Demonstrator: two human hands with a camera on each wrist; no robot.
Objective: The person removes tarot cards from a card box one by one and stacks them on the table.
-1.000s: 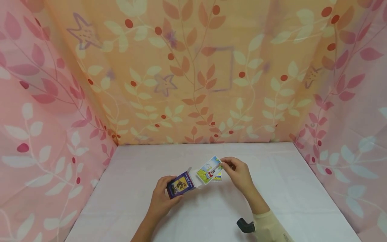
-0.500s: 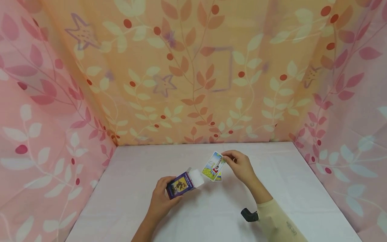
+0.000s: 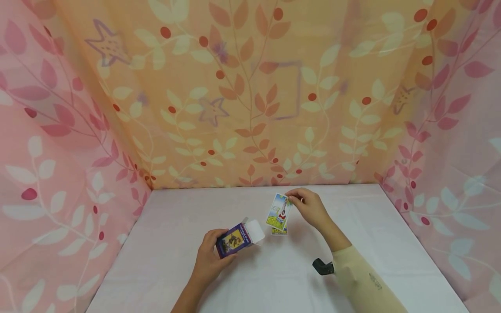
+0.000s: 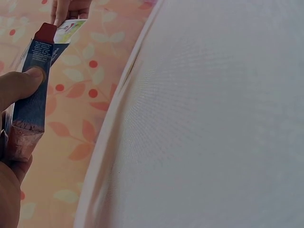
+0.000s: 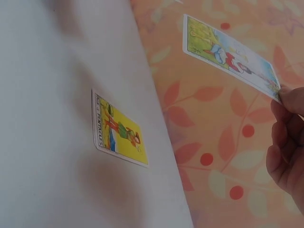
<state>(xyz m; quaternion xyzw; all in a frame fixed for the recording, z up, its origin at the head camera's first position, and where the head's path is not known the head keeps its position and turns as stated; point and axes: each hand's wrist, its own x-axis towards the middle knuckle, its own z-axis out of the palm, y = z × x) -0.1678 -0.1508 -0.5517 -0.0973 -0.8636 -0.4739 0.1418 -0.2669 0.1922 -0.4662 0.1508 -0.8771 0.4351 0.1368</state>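
Observation:
My left hand (image 3: 209, 256) grips a purple card box (image 3: 233, 240) with a picture on its front. The box's white end flap (image 3: 255, 230) stands open toward the right; its inside cannot be made out. In the left wrist view the thumb presses on the narrow side of the box (image 4: 33, 90). My right hand (image 3: 311, 208) pinches one tarot card (image 3: 279, 211) by its upper corner, raised above the table. Below it a yellow tarot card (image 5: 121, 130), marked "Page of Pentacles", lies face up on the table; in the head view the held card partly covers it.
A white cloth covers the table (image 3: 176, 213). Beside my right sleeve (image 3: 360, 274) is a black bent object (image 3: 322, 266), partly hidden by the sleeve. Patterned orange cloth (image 3: 250, 87) hangs behind, with pink cloth on both sides.
The right hand has moved the pinched card up and right, away from the box, and turned it more upright. The left hand and box have stayed nearly still.

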